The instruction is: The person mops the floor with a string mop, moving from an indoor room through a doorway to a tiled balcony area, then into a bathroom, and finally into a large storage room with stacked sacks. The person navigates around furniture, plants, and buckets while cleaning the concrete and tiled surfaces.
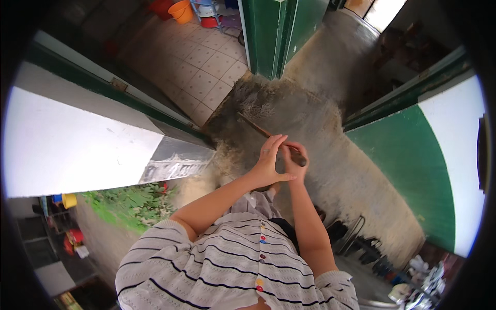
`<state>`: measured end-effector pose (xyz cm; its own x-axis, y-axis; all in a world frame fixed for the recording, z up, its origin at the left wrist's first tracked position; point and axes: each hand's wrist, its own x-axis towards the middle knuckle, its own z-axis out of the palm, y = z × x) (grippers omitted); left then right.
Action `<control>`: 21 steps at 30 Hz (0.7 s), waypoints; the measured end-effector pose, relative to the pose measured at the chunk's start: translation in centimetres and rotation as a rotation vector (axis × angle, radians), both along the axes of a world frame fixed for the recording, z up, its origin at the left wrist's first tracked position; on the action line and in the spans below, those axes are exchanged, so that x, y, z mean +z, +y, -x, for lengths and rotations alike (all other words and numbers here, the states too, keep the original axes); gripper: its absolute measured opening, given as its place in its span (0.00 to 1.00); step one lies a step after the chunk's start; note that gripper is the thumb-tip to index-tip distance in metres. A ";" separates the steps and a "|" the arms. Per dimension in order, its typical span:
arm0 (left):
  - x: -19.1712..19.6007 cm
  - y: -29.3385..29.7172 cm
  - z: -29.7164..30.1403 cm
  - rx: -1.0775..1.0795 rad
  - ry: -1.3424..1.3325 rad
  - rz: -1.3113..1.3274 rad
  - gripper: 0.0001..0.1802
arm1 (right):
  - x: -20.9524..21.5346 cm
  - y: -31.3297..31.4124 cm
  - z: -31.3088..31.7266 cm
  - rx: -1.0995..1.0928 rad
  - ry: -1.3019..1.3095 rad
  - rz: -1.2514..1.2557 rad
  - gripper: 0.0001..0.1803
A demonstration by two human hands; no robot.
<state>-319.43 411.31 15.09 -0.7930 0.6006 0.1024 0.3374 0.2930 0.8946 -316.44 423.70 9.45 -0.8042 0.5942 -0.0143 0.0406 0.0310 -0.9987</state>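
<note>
My right hand (293, 159) grips the top end of a long brown broom handle (261, 129), which runs up and to the left toward its bristle head (254, 109) on the wet grey concrete floor (315, 124). My left hand (268, 160) lies with fingers spread against the handle and my right hand, just to the left of it. Both forearms rise from the lower edge, out of a white striped top with coloured buttons.
A white and green wall (77, 144) stands at left, another green and white wall (439, 170) at right. A green door (271, 36) is ahead, with a tiled floor (196, 67) and orange buckets (181, 10) beyond. Plants (134, 204) lower left; shoes on a rack (372, 253) lower right.
</note>
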 end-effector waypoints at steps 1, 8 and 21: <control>-1.1 1.9 0.3 0.075 -0.161 -0.052 0.54 | 0.9 3.0 -0.4 -0.023 0.007 0.018 0.05; -15.4 11.0 5.7 0.653 -1.598 -0.218 0.49 | 0.1 13.5 -1.5 -0.104 0.032 0.093 0.11; -30.4 23.7 22.6 1.204 -1.682 -0.950 0.11 | 3.1 22.8 16.6 0.321 0.064 0.191 0.16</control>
<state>-342.07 435.05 -15.30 -0.2815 0.1365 -0.9498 -0.5666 -0.8225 0.0497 -333.04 446.48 12.60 -0.9518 0.3034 -0.0445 -0.0032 -0.1551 -0.9879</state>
